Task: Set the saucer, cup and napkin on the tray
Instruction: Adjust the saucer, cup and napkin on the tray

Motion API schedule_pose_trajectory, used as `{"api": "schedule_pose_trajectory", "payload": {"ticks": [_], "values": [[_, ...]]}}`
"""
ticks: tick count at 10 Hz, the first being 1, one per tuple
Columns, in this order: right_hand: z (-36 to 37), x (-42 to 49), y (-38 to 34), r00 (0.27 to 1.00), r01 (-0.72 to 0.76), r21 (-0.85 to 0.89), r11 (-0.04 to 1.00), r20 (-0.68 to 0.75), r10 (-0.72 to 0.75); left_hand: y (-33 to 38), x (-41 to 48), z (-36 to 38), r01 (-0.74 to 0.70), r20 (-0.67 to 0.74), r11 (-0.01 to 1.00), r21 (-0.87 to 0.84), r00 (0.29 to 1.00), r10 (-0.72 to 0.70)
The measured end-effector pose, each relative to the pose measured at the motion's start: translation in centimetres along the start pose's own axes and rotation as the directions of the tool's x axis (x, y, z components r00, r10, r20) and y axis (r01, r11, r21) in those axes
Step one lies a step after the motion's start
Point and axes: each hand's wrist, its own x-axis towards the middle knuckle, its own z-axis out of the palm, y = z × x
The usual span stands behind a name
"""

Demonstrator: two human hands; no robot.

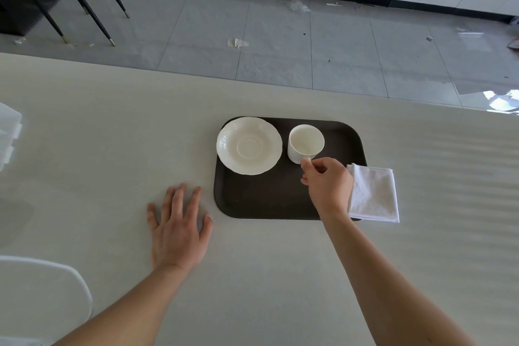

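A dark brown tray (261, 199) lies on the pale table. A white saucer (249, 145) rests on the tray's far left part, its edge slightly over the rim. To its right an empty white cup (305, 143) stands upright on the tray. My right hand (327, 184) pinches the cup's handle with thumb and fingers. A folded white napkin (375, 194) lies across the tray's right edge, partly on the table. My left hand (178, 226) rests flat on the table, left of the tray, fingers spread.
The table's far edge (252, 76) runs across the view, with grey tiled floor beyond. A white chair back (56, 284) shows at the near left. A pale plastic container (8, 132) sits at the table's left edge.
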Motion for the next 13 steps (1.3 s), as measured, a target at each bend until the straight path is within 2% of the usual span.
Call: {"api": "schedule_pose_trajectory", "payload": {"ticks": [4, 5, 6, 7, 8, 9, 10, 11, 12, 13], "values": [[-1.2, -0.1, 0.0, 0.995, -0.018, 0.027, 0.999, 0.098, 0.016, 0.2, 0.0, -0.3, 0.015, 0.007, 1.0, -0.017, 1.0, -0.015], [-2.4, -0.2, 0.7, 0.996, -0.028, 0.052, 0.998, 0.091, 0.024, 0.2, 0.0, -0.3, 0.015, 0.001, 1.0, -0.023, 1.0, -0.015], [-5.7, -0.3, 3.0, 0.999, -0.022, 0.092, 0.996, 0.025, 0.02, 0.2, -0.1, -0.2, 0.013, 0.001, 1.0, -0.024, 1.0, -0.013], [-8.1, -0.1, 4.8, 0.995, 0.078, -0.096, 0.992, -0.062, -0.084, 0.2, 0.0, -0.1, 0.013, 0.006, 1.0, -0.026, 1.0, -0.012], [-10.8, 0.6, 6.8, 0.968, 0.125, -0.35, 0.928, -0.163, -0.192, 0.1, 0.0, 0.1, 0.008, -0.003, 0.999, -0.032, 1.0, -0.008], [-12.0, 1.1, 8.0, 0.976, 0.025, -0.435, 0.9, -0.184, -0.116, 0.0, 0.0, 0.2, 0.005, -0.011, 1.0, -0.029, 1.0, -0.005], [-12.8, 1.8, 9.5, 0.989, -0.142, -0.533, 0.834, -0.11, 0.098, -0.1, 0.0, 0.5, 0.007, -0.019, 1.0, -0.026, 1.0, -0.007], [-12.7, 2.1, 10.1, 0.976, -0.211, -0.53, 0.821, -0.061, 0.211, -0.1, 0.0, 0.6, 0.006, -0.023, 1.0, -0.028, 1.0, -0.007], [-12.2, 2.4, 10.2, 0.965, -0.248, -0.416, 0.875, -0.032, 0.259, -0.2, 0.1, 0.6, 0.01, -0.026, 1.0, -0.029, 1.0, -0.01], [-12.0, 2.6, 9.8, 0.967, -0.256, -0.302, 0.918, -0.068, 0.247, -0.2, 0.1, 0.7, 0.009, -0.031, 1.0, -0.028, 0.999, -0.01]]}}
